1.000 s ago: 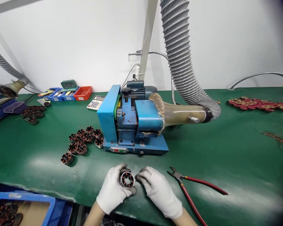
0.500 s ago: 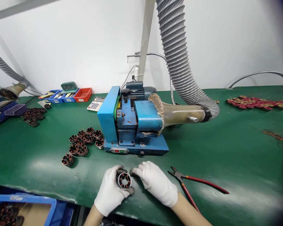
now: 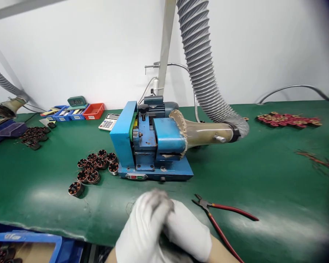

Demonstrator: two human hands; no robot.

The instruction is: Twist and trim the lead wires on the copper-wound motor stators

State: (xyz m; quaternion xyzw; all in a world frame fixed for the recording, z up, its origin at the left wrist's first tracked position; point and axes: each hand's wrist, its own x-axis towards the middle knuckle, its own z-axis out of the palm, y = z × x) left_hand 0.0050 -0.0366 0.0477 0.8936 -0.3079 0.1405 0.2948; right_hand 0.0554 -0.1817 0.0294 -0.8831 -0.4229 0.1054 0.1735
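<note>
A: Copper-wound round metal stator — where is it?
B: Hidden between the white-gloved left hand [image 3: 146, 228] and white-gloved right hand [image 3: 188, 235], pressed together and blurred; their grip can't be told. Red-handled cutters [image 3: 222, 219] lie at three o'clock, nearer the right.

Gloved left hand [image 3: 146, 228] over right hand [image 3: 188, 232] (both blurred), fingers curled together
</note>
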